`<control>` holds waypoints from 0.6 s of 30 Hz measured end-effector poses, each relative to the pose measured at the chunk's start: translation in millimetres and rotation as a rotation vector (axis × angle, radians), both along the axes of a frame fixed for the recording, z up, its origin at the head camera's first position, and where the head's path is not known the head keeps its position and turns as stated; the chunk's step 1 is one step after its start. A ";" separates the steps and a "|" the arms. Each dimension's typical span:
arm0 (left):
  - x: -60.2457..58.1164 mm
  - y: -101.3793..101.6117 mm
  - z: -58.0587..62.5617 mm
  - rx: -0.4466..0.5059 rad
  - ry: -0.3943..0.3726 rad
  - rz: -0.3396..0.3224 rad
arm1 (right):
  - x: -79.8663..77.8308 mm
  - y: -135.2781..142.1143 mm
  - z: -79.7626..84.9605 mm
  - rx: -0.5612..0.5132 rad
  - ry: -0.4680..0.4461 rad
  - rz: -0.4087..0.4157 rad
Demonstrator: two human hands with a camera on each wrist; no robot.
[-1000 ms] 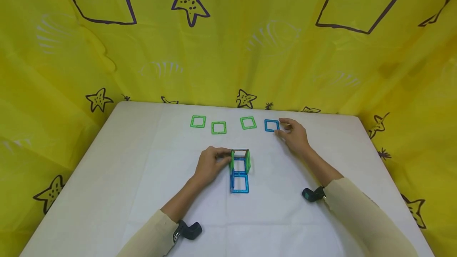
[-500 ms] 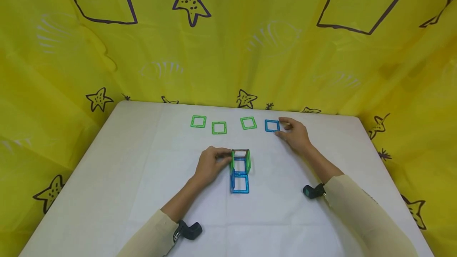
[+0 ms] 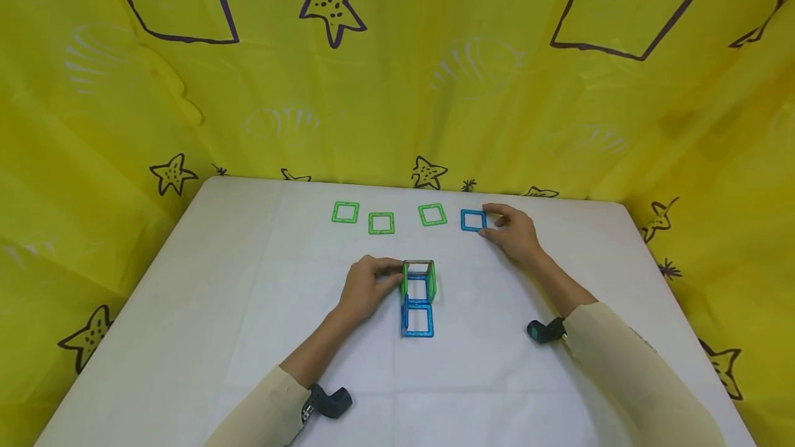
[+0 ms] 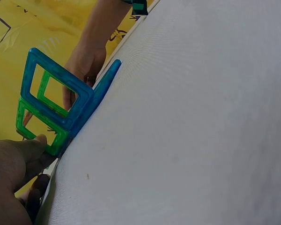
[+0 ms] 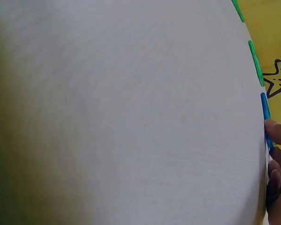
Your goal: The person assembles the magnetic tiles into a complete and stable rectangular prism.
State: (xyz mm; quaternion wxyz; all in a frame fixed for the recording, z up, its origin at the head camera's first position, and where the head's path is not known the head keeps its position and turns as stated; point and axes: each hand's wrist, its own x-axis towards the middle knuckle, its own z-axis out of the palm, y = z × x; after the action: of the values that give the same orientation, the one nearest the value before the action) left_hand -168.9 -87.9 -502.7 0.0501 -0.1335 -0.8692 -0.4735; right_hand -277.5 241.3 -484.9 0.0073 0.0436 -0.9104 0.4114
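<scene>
In the head view my left hand holds the left side of a small structure of square magnetic tiles, its thumb and finger at the standing green tile. A blue tile lies flat at the structure's near end, with another blue tile upright beside it. Farther back on the right, my right hand pinches the right side of a separate blue tile that lies on the table. In the right wrist view, the thumb presses against this tile's edge.
Three loose green tiles, the left one, the middle one and the right one, lie along the back of the white-covered table. A yellow patterned curtain hangs behind it and at both sides.
</scene>
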 end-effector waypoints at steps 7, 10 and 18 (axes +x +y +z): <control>-0.2 -0.1 0.5 -0.003 0.006 -0.006 | 3.4 0.6 0.6 -0.068 0.030 0.035; 0.1 0.1 1.0 -0.005 0.001 -0.005 | 5.2 1.6 1.1 -0.124 0.018 0.046; 0.2 0.5 1.7 -0.007 -0.016 -0.004 | 5.1 3.0 0.9 -0.173 -0.001 0.071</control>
State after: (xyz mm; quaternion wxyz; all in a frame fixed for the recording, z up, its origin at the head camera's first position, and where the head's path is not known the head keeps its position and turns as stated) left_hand -168.7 -87.4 -501.0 0.0418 -0.1316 -0.8710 -0.4715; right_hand -272.3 244.2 -484.0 -0.0038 0.0749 -0.8692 0.4887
